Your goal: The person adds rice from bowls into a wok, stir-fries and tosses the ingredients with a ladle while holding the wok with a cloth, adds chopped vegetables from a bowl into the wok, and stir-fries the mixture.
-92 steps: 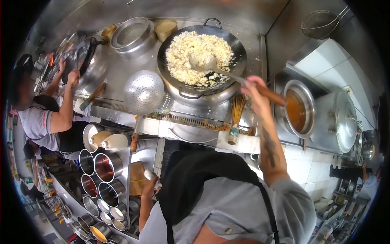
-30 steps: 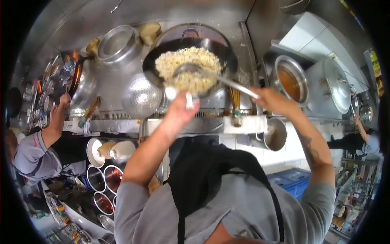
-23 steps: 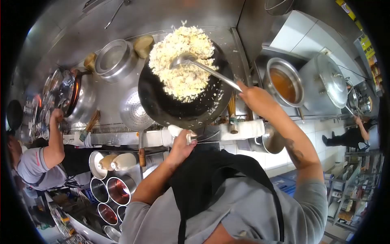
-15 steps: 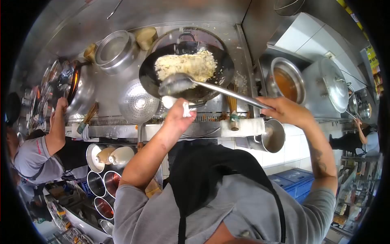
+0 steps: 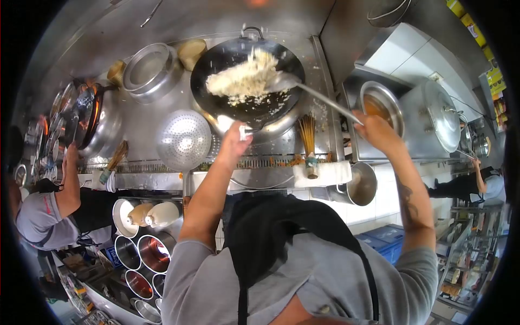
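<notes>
My left hand is closed on the near handle of a black wok, with a bit of white cloth between hand and handle. Pale fried rice is heaped in the wok, partly in the air, with loose grains flying above. In my right hand is the long handle of a metal ladle; its bowl lies against the right side of the rice. The wok's near handle is largely hidden by my left hand and the cloth.
Left of the wok lie a perforated strainer and stacked metal bowls. A bamboo brush stands by a folded white cloth. To the right are a pot of orange liquid and a lidded pot. Another person works at left.
The wok has moved away from me and tilted, and the rice has been thrown upward. The ladle's bowl has swung from the wok's near left side to the right of the rice.
</notes>
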Motion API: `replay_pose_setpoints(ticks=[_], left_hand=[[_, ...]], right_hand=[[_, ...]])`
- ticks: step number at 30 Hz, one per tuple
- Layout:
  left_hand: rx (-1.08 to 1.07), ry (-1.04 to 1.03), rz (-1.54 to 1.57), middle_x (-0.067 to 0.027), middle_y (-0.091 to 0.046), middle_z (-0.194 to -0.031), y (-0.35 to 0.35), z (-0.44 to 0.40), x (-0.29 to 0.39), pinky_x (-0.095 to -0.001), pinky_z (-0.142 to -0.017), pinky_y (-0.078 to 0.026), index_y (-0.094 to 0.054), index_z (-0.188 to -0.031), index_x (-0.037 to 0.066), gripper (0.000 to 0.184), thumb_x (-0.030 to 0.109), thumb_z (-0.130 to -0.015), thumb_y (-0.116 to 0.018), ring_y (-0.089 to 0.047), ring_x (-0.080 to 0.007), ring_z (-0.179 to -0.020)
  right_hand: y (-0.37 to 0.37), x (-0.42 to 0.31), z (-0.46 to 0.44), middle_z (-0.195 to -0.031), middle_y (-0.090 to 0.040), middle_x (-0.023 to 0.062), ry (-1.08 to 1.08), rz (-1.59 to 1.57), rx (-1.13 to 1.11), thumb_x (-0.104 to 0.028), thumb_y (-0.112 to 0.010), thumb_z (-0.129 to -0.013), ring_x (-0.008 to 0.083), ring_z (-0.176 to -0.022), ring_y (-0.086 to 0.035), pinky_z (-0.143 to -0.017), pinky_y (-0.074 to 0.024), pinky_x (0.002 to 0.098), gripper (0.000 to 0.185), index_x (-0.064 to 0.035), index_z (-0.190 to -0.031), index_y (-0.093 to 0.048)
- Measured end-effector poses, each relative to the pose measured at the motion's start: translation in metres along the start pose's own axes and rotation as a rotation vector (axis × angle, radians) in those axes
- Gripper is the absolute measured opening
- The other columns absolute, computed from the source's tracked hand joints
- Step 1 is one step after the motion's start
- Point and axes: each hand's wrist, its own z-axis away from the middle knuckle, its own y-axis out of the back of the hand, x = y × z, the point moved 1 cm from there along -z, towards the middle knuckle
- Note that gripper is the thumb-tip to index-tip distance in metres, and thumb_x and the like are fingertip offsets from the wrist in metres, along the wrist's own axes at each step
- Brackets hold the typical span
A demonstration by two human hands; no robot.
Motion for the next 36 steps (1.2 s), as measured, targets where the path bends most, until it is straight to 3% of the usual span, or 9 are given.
replay_pose_setpoints(ticks=[5,6,8,13,21,26,30,32,36], left_hand=[[0.036,0.062,0.002,-0.0074,-0.055,-0.08,0.002,-0.012,-0.004,-0.028,-0.043,-0.039,-0.051,-0.091,0.009,0.009,0.013,-0.083,-0.053,-0.051,-0.0178,-0.066],[0.026,0.066,0.013,-0.007,-0.055,-0.08,0.002,-0.013,-0.003,-0.0277,-0.043,-0.039,-0.051,-0.09,0.009,0.009,0.013,-0.083,-0.053,-0.051,-0.0175,-0.067],[0.007,0.076,0.044,-0.0062,-0.055,-0.08,0.001,-0.013,-0.003,-0.0271,-0.044,-0.039,-0.052,-0.09,0.01,0.008,0.013,-0.083,-0.054,-0.051,-0.0169,-0.067],[0.106,0.074,0.035,-0.0059,-0.056,-0.08,-0.022,0.012,0.006,-0.0263,-0.044,-0.04,-0.052,-0.087,0.011,0.005,0.014,-0.084,-0.054,-0.052,-0.0163,-0.066],[0.129,0.111,0.079,-0.0063,-0.055,-0.081,-0.066,0.119,-0.028,-0.0266,-0.044,-0.04,-0.049,-0.092,0.012,0.006,0.017,-0.089,-0.049,-0.052,-0.0171,-0.064],[0.097,0.127,0.152,-0.0111,-0.054,-0.084,-0.073,0.105,0.002,-0.0273,-0.049,-0.043,-0.049,-0.099,0.004,0.014,0.014,-0.088,-0.049,-0.053,-0.0219,-0.068],[0.017,-0.057,-0.056,-0.007,-0.056,-0.083,0.014,0.09,-0.082,-0.0261,-0.051,-0.043,-0.052,-0.099,0.011,0.012,0.017,-0.089,-0.05,-0.053,-0.0162,-0.068],[0.082,0.05,-0.048,-0.003,-0.055,-0.079,0.006,0.143,-0.092,-0.0277,-0.054,-0.045,-0.053,-0.097,0.014,0.013,0.025,-0.091,-0.049,-0.054,-0.0167,-0.067],[0.064,0.052,0.167,-0.0101,-0.053,-0.086,-0.061,0.137,-0.019,-0.0232,-0.053,-0.044,-0.05,-0.101,0.003,0.015,0.011,-0.09,-0.047,-0.053,-0.0151,-0.073]], right_hand=[[-0.115,0.003,-0.121,-0.082,-0.063,0.0235,-0.183,-0.264,0.256,-0.027,-0.051,-0.09,0.0362,-0.079,-0.063,-0.069,-0.05,0.0447,0.031,0.0008,-0.103,-0.057],[-0.119,-0.034,-0.13,-0.082,-0.064,0.0125,-0.319,-0.652,0.068,-0.026,-0.051,-0.093,0.0274,-0.075,-0.063,-0.059,-0.0523,0.0367,0.043,-0.0002,-0.127,-0.047],[-0.166,-0.07,-0.156,-0.086,-0.062,0.0105,-0.357,-0.883,-0.177,-0.027,-0.051,-0.094,0.0217,-0.08,-0.061,-0.053,-0.0508,0.0331,0.042,-0.0032,-0.128,-0.047],[-0.15,-0.042,-0.095,-0.085,-0.064,0.0111,0.024,-0.591,-0.139,-0.027,-0.051,-0.094,0.0237,-0.077,-0.062,-0.064,-0.0514,0.0355,0.041,-0.0109,-0.131,-0.047],[-0.047,-0.066,-0.052,-0.094,-0.063,0.0223,0.026,0.263,-0.223,-0.025,-0.048,-0.093,0.0363,-0.087,-0.063,-0.076,-0.0508,0.0454,0.046,-0.0061,-0.134,-0.041],[-0.009,-0.064,-0.036,-0.097,-0.063,0.022,0.06,-0.068,-0.272,-0.025,-0.049,-0.091,0.0375,-0.092,-0.062,-0.079,-0.0493,0.0467,0.037,-0.0072,-0.124,-0.051],[-0.062,-0.055,-0.041,-0.09,-0.063,0.0211,0.018,-0.103,-0.148,-0.02,-0.05,-0.09,0.0379,-0.083,-0.063,-0.073,-0.0496,0.0487,0.025,-0.0052,-0.11,-0.054],[-0.062,-0.04,-0.021,-0.083,-0.064,0.019,0.254,-0.009,-0.099,-0.02,-0.051,-0.092,0.0256,-0.062,-0.062,-0.06,-0.052,0.0407,0.043,-0.0027,-0.131,-0.044],[-0.006,-0.053,-0.016,-0.081,-0.064,0.0165,-0.095,-0.311,-0.537,-0.021,-0.054,-0.091,0.0258,-0.069,-0.062,-0.068,-0.0497,0.0402,0.049,-0.0064,-0.136,-0.04]])
